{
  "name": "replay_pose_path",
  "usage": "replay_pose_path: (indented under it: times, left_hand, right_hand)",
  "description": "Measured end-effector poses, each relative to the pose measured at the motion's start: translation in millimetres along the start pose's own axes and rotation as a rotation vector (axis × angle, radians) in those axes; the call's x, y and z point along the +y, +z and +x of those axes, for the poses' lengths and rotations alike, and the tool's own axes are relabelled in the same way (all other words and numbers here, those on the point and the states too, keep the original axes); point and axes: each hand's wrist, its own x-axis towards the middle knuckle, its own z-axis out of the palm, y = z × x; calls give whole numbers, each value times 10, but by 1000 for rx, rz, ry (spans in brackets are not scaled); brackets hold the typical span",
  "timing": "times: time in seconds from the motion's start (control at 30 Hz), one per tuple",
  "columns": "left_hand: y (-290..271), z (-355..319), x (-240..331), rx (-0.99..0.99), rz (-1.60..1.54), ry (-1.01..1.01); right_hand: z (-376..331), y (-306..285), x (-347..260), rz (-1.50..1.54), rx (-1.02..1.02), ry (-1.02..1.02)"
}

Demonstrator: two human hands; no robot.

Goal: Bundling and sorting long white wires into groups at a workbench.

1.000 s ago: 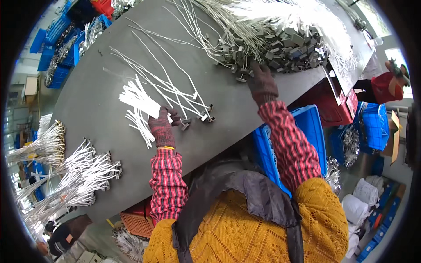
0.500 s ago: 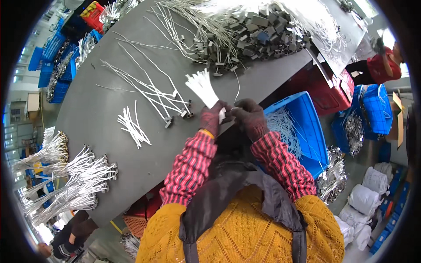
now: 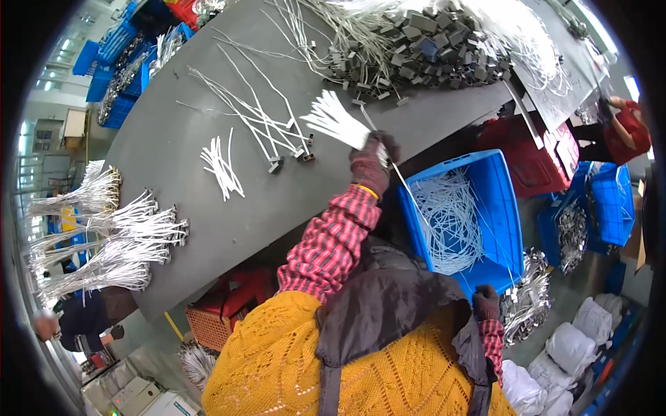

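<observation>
My gloved left hand (image 3: 371, 165) is raised over the front edge of the grey table (image 3: 166, 149) and grips a bundle of white ties (image 3: 335, 119) that fans up and to the left. My gloved right hand (image 3: 485, 302) is low at my right side, below the blue bin (image 3: 501, 208) that holds loose white ties. Its fingers are curled. A thin white strand runs from my left hand down across the bin; I cannot tell whether my right hand holds it. White cables with small metal ends (image 3: 267, 132) lie on the table left of the bundle.
A heap of grey metal pieces with white cables (image 3: 416, 41) fills the table's far side. A small pile of white ties (image 3: 220, 166) lies mid-table, cable bundles (image 3: 104, 236) at its left end. Red crates (image 3: 527, 159), more blue bins (image 3: 614, 201) and white sacks (image 3: 576, 347) stand to the right. Other people work nearby.
Both hands were together on the bundle at the table edge. My right hand has now dropped down to the right beside the blue bin, while my left hand holds the bundle up.
</observation>
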Motion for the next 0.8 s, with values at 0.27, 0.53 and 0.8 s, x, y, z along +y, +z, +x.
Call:
replay_pose_path:
  times: [0.27,0.53,0.8]
  left_hand:
    - [-221,231,667,17,22,196]
    - [-527,225,902,13,-30,227]
    - [-1067,309,505,-118,739,640]
  right_hand:
    - [336,-506,918,10,108,121]
    - [595,69,160,98,32,196]
    - [1031,2393,-2574,401,-476,-366]
